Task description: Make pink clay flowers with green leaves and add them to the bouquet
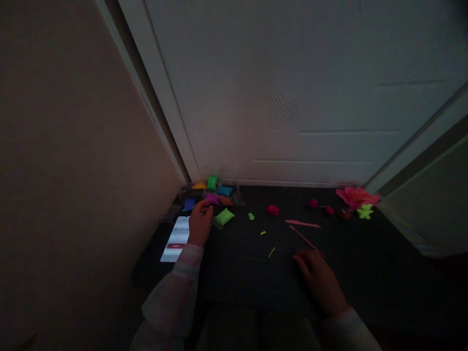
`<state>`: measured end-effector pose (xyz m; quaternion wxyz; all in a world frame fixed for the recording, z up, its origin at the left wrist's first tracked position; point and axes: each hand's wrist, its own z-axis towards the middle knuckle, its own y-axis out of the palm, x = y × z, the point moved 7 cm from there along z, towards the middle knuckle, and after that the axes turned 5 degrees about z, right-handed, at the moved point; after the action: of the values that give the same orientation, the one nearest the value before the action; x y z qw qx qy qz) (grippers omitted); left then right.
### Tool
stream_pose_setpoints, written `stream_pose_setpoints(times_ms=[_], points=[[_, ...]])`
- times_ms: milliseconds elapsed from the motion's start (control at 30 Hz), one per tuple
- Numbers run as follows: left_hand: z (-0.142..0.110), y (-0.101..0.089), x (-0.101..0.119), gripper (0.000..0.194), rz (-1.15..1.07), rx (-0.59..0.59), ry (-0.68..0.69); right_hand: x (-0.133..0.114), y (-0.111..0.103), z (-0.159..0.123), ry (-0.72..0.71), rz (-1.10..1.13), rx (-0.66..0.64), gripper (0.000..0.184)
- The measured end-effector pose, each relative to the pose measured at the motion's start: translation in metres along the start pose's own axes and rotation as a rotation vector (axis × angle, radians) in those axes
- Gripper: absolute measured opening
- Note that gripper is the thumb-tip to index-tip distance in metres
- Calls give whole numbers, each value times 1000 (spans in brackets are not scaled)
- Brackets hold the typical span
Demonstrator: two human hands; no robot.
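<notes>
My left hand [200, 225] is at the left of the dark table, its bent fingertips by a purple packet [212, 198] in a pile. Whether they pinch it or only touch it, I cannot tell. Just right of this hand lies a light green packet [224, 216]. My right hand [319, 279] rests near the front edge, fingers loosely bent, thumb apart, nothing visible in it. Just beyond it is a thin pink stick tool [307, 241], with a flat pink knife-like tool [302, 224] behind. A small green lump [250, 216] and yellow-green bits [271, 252] lie between my hands.
A lit phone [176, 240] lies beside my left forearm. Blue [224, 190], green [212, 183] and other packets sit at the back left. Dark pink lumps [272, 210], a pink flower-like piece [357, 197] and a yellow-green figure [364, 211] stand towards the right. A white panel [278, 146] rises behind the table.
</notes>
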<state>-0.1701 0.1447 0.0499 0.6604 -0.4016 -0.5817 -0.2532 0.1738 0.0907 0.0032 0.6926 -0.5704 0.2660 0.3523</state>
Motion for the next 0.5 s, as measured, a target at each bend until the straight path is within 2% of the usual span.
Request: stream_pose_setpoints(times_ms=[133, 200, 267, 300, 367, 433, 500], points=[[-32, 13, -5, 12, -135, -87, -97, -4, -4, -3, 61, 30, 16, 34], [-63, 33, -8, 13, -243, -180, -186, -14, -1, -9, 86, 46, 29, 32], [-103, 61, -8, 19, -363, -331, -311, -33, 6, -15, 66, 72, 37, 28], [-125, 76, -8, 24, -423, -417, -386, -47, 8, -17, 16, 108, 60, 26], [-162, 99, -6, 35, -532, -537, -532, -81, 18, -22, -200, 130, 20, 19], [-180, 110, -5, 33, -622, -540, -622, -106, 23, -28, -399, 48, 42, 11], [-181, 110, -10, 28, -686, -492, -672, -116, 23, -34, -502, -53, 92, 10]])
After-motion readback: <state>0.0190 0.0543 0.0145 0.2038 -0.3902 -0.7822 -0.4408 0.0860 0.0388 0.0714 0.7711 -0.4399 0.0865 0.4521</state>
